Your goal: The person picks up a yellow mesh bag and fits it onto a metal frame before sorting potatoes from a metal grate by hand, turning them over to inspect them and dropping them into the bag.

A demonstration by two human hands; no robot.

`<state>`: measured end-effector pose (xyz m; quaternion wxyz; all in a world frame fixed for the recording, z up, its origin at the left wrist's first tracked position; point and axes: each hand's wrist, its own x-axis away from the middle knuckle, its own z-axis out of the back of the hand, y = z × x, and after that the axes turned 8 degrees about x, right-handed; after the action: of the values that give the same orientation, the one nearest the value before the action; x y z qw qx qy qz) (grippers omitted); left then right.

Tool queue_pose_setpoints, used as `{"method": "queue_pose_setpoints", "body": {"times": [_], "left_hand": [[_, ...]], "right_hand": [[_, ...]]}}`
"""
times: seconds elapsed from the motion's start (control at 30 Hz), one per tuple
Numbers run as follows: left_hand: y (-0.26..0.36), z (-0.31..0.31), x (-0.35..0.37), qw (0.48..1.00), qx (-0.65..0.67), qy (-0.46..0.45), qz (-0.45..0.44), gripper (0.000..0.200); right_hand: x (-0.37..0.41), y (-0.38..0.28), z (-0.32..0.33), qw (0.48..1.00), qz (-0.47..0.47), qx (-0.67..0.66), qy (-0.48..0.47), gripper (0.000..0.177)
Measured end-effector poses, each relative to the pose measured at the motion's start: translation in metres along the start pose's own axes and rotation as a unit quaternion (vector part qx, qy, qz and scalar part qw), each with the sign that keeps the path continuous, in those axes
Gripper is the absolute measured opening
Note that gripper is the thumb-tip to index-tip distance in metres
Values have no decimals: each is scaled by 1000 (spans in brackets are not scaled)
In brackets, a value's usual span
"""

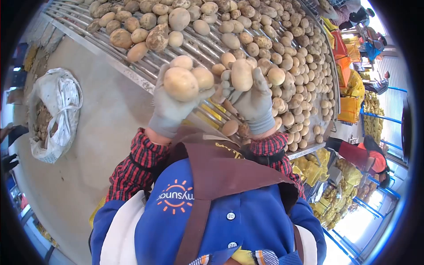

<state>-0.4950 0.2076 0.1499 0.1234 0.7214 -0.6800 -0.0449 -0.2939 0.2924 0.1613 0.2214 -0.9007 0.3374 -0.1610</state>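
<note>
My left hand (174, 99), in a grey glove, is cupped under several potatoes (181, 84) above the near edge of the roller table. In the same kind of glove, my right hand (255, 99) holds an oblong potato (242, 75) between fingers and thumb. Both hands are at about the same height, a short gap apart. Below and beyond them, many potatoes (300, 84) lie on the metal rollers (194, 46), some with soil on them. A few smaller ones sit close to my right hand.
An open white sack (70, 95) with brown contents stands on the floor at left. The table's metal edge (101, 55) runs diagonally. Filled yellow sacks (349, 172) and orange sacks (349, 108) are at right, with a person in an orange top (377, 161) and other people farther back.
</note>
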Motion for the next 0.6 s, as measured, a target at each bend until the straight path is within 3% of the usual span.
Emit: {"method": "queue_pose_setpoints", "body": {"times": [0.07, 0.13, 0.4, 0.47, 0.5, 0.6], "left_hand": [[-15, -10, 10, 996, 76, -2, 47, 45], [-33, -19, 16, 992, 103, -2, 79, 46], [-142, -60, 36, 968, 65, 20, 241, 51], [-190, -67, 47, 936, 37, 104, 334, 56], [-218, -80, 55, 920, 17, 142, 364, 53], [-306, -75, 75, 886, -13, 116, 448, 51]], "right_hand": [[21, 0, -2, 999, 30, 12, -5, 51], [45, -2, 0, 992, 96, 60, 58, 49], [167, -22, 24, 956, 256, 47, 138, 47], [205, -9, 53, 929, 306, 58, 197, 48], [225, -3, 58, 898, 327, 103, 278, 46], [304, 4, 66, 795, 400, 144, 432, 42]]}}
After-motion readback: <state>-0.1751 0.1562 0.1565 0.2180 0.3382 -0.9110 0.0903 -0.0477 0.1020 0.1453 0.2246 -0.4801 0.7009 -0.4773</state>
